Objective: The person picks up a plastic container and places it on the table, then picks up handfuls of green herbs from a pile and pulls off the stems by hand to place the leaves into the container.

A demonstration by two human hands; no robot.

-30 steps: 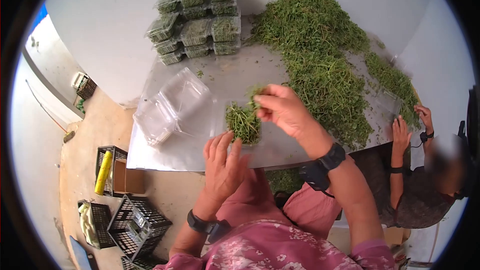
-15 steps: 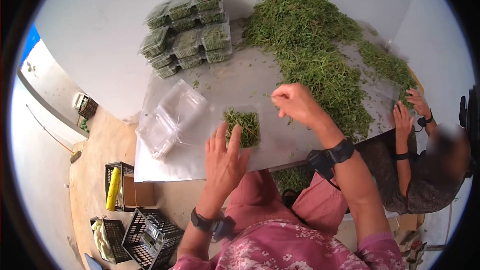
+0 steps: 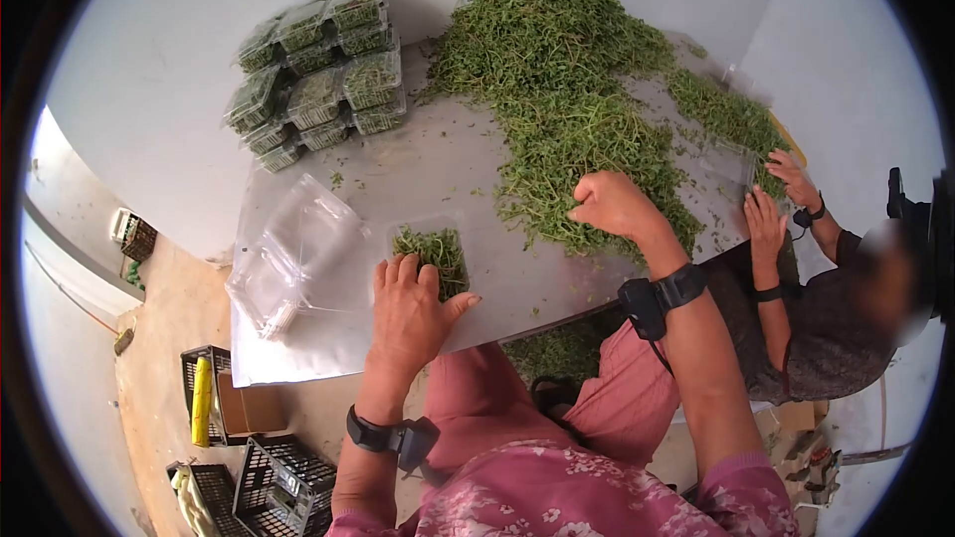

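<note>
An open clear plastic clamshell box holds loose green sprigs near the table's front edge. My left hand lies over its near left side, fingers stretched out flat with the thumb apart, touching the greens. To the right, my right hand is at the near part of a large heap of leafy green sprigs, its fingers curled in. Whatever those curled fingers hold, if anything, is hidden. Left of the box are empty clear clamshells, nested together with lids open.
Several filled, closed clamshells are stacked at the back left of the metal table. A co-worker sits at the right, hands over greens and a clear container. Black crates and a cardboard box stand on the floor at left.
My right hand has moved right, from above the bare table to the heap, fingers still curled. My left hand has settled lower onto the box's greens. The whole view has shifted.
</note>
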